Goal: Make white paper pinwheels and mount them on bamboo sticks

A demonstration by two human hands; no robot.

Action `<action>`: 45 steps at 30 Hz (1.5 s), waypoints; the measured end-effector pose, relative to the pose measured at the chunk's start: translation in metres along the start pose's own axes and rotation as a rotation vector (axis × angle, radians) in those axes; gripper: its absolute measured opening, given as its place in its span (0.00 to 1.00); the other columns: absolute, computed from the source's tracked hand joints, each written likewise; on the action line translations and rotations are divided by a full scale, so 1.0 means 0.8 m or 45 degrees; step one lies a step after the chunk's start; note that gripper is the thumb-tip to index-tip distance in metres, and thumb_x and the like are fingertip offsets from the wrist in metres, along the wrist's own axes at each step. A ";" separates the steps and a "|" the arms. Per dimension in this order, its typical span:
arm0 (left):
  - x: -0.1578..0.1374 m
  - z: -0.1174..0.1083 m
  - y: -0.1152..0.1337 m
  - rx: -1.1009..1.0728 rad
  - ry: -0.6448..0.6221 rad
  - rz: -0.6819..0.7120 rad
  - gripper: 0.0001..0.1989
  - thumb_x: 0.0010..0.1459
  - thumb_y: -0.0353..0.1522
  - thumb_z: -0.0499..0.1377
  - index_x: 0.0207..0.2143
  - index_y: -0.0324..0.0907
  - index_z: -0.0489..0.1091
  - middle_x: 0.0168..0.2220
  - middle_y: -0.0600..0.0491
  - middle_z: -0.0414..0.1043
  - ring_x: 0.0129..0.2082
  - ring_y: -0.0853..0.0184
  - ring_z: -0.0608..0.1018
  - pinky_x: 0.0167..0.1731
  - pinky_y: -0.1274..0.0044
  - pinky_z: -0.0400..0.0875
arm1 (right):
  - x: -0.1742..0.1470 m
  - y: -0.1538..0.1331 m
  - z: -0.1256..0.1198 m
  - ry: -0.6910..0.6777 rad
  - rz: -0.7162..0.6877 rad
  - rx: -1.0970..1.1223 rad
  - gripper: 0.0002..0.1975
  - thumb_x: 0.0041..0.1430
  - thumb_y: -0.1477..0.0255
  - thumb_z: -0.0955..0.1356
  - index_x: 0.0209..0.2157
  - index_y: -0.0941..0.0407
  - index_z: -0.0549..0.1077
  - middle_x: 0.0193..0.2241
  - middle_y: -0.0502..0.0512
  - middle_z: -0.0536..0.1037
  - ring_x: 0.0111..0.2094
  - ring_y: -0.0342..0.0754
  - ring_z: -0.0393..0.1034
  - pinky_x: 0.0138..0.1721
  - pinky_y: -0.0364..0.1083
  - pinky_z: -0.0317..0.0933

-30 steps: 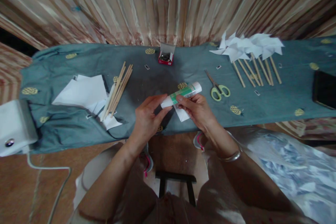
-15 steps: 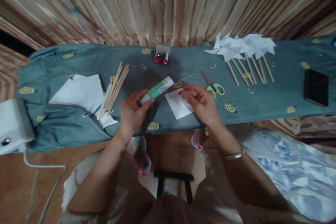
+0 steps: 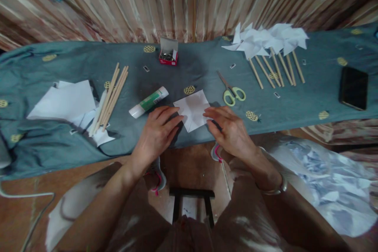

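Observation:
A square of white paper (image 3: 193, 109) with crease lines lies on the cloth in front of me. At its left edge rest the fingertips of my left hand (image 3: 159, 130), fingers apart and not gripping. From the right side my right hand (image 3: 227, 126) touches the paper with its fingers stretched out. Just beyond my left hand a green and white glue stick (image 3: 150, 101) lies on the cloth. A pair of scissors with light green handles (image 3: 233, 92) sits to the right of the paper, its blades partly spread or together, I cannot tell.
Wooden sticks (image 3: 113, 94) and white paper sheets (image 3: 66, 100) lie at the left. A red box of metal pins (image 3: 169, 53) stands open at the back. Several paper pinwheels (image 3: 268, 43) are at the back right, and a black phone (image 3: 353, 88) at the far right, on the green tablecloth (image 3: 195, 73).
My left hand has put the glue stick down on the cloth and let go of it, then come to the paper. My right hand has opened out at the paper's right edge. The view has shifted.

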State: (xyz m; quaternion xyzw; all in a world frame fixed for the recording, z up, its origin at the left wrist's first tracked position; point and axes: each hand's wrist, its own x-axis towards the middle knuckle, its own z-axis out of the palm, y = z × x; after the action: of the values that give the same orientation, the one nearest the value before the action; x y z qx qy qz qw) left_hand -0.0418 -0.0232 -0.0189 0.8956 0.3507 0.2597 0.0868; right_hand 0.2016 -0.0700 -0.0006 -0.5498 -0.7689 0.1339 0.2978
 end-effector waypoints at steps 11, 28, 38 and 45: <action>0.015 0.016 0.000 0.018 -0.142 0.233 0.10 0.67 0.31 0.55 0.46 0.41 0.74 0.47 0.47 0.79 0.50 0.58 0.77 0.47 0.65 0.74 | -0.023 0.015 -0.015 0.013 0.037 0.020 0.10 0.64 0.76 0.65 0.44 0.60 0.76 0.44 0.62 0.81 0.46 0.55 0.75 0.50 0.56 0.70; 0.011 0.022 0.056 -0.240 -0.125 0.128 0.06 0.66 0.28 0.56 0.40 0.37 0.73 0.37 0.47 0.77 0.38 0.64 0.78 0.38 0.73 0.74 | -0.040 -0.004 0.009 0.010 0.107 0.270 0.06 0.59 0.76 0.70 0.39 0.55 0.76 0.43 0.58 0.81 0.46 0.51 0.74 0.50 0.53 0.68; 0.007 0.022 0.062 -0.389 -0.085 -0.087 0.09 0.64 0.28 0.58 0.47 0.38 0.72 0.40 0.48 0.78 0.42 0.64 0.79 0.43 0.71 0.77 | -0.033 -0.008 0.022 0.078 0.239 0.313 0.05 0.58 0.78 0.70 0.32 0.53 0.75 0.42 0.56 0.81 0.45 0.51 0.74 0.49 0.54 0.66; 0.004 0.026 0.061 -0.405 -0.086 -0.030 0.08 0.65 0.26 0.57 0.45 0.38 0.73 0.41 0.48 0.78 0.43 0.64 0.79 0.43 0.72 0.77 | -0.031 -0.010 0.026 0.113 0.266 0.288 0.05 0.58 0.78 0.70 0.32 0.53 0.75 0.40 0.56 0.81 0.44 0.51 0.75 0.49 0.54 0.67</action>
State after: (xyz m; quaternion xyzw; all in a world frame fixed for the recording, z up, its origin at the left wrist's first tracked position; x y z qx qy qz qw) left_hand -0.0002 -0.0565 -0.0187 0.8745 0.3125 0.2808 0.2423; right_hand 0.1884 -0.0935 -0.0203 -0.5950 -0.6736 0.2254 0.3760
